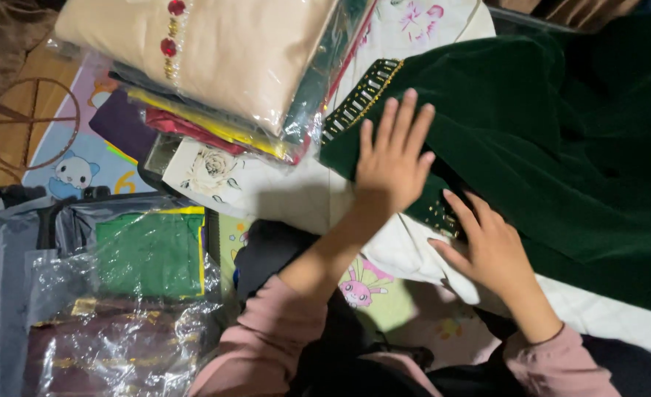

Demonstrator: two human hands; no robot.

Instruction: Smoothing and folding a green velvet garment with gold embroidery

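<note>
A dark green velvet garment (pixel 553 140) with gold beaded trim (pixel 358 99) lies spread over a white flowered sheet (pixel 296 191). My left hand (pixel 393 158) rests flat on the garment's folded edge, fingers apart and pointing away from me. My right hand (pixel 487 246) sits at the near edge of the velvet, fingertips touching a beaded strip (pixel 439 213), thumb on the white cloth below. Neither hand grips anything. Both arms wear pink sleeves.
A stack of plastic-wrapped folded clothes (pixel 215 51), beige on top, stands at the upper left. More wrapped garments, green (pixel 153 254) and maroon (pixel 112 345), lie at the lower left. A cartoon play mat (pixel 83 165) covers the floor.
</note>
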